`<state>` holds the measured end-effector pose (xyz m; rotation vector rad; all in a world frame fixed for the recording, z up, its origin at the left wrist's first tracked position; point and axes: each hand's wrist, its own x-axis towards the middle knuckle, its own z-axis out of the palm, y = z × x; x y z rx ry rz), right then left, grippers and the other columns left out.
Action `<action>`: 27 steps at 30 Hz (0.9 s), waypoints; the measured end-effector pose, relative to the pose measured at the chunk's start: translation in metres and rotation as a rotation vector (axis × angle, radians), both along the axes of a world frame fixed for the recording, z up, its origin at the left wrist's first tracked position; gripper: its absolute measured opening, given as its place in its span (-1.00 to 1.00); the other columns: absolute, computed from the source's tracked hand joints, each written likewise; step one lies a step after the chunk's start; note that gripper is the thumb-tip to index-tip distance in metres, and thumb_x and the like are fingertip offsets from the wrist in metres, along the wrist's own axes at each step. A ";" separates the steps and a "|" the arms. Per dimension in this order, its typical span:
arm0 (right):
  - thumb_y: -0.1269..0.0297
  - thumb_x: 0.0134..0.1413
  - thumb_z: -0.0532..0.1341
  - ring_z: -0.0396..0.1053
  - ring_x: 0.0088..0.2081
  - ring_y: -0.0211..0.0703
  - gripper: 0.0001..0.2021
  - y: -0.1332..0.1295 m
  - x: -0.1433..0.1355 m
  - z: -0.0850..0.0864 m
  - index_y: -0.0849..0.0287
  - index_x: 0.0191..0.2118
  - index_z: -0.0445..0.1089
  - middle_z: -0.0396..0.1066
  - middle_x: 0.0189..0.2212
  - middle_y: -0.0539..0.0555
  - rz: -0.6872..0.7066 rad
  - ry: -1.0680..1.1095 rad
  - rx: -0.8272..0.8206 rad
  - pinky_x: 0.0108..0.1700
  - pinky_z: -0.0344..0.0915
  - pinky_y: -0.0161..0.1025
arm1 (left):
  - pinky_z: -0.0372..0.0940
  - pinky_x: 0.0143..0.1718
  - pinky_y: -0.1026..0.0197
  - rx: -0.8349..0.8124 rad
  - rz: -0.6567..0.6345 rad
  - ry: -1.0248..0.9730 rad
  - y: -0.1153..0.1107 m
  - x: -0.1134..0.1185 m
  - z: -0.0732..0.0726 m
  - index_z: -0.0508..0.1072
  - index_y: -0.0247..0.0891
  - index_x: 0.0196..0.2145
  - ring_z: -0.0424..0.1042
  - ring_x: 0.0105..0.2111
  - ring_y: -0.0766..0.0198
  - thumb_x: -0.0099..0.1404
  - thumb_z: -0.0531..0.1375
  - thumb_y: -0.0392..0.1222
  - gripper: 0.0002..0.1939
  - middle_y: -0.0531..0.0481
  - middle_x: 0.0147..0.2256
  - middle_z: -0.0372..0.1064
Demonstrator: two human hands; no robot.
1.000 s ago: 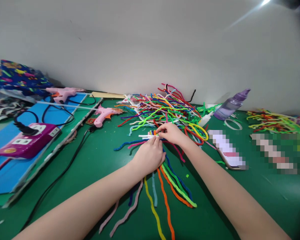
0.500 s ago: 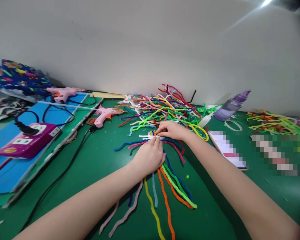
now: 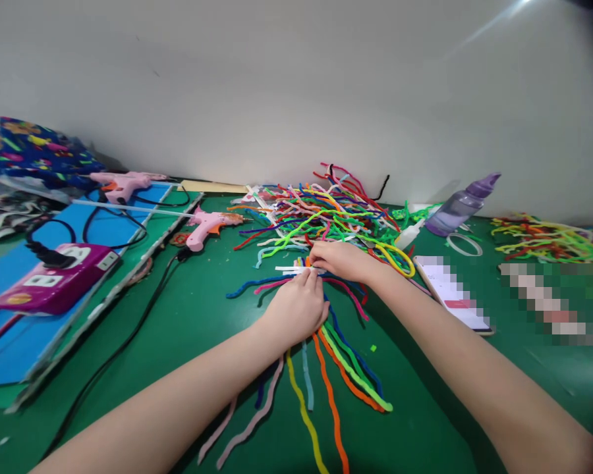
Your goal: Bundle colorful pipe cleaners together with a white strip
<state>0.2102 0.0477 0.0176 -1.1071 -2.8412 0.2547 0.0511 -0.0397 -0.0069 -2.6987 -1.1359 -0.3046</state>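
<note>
While hands (image 3: 296,306) pinch, pipe cleaners (image 3: 326,368) fanned

I see a bunch of pipe cleaners (image 3: 326,355) in orange, yellow, green, blue and pink fanned flat on the green surface (image 3: 188,329), their upper ends gathered at a small white strip (image 3: 289,269).

Pipe cleaner pile (image 3: 326,214) behind hands; glue gun (image 3: 205,227) left, bottle (image 3: 459,205) right, power strip (image 3: 54,280) far left.
</note>
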 end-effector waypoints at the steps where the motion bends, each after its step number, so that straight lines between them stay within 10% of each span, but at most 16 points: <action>1: 0.33 0.17 0.10 0.33 -0.28 -0.25 -0.88 -0.001 -0.001 0.001 0.16 -0.23 0.36 0.35 -0.24 0.05 0.008 -0.045 0.025 -0.32 0.11 -0.36 | 0.21 0.04 0.06 0.006 -0.001 -0.002 0.000 0.000 0.000 0.33 -0.60 -0.01 0.28 0.04 0.01 0.32 -0.05 -0.12 -0.52 -0.42 -0.02 0.32; 27: 0.40 0.18 0.08 0.38 -0.22 -0.17 -0.85 0.003 -0.008 0.001 0.17 -0.13 0.27 0.36 -0.16 0.12 0.147 -0.294 0.179 -0.34 0.14 -0.33 | 0.24 0.04 0.06 0.027 -0.013 0.009 -0.001 0.000 0.003 0.37 -0.61 -0.03 0.31 0.02 -0.02 0.31 -0.05 -0.16 -0.54 -0.40 -0.05 0.36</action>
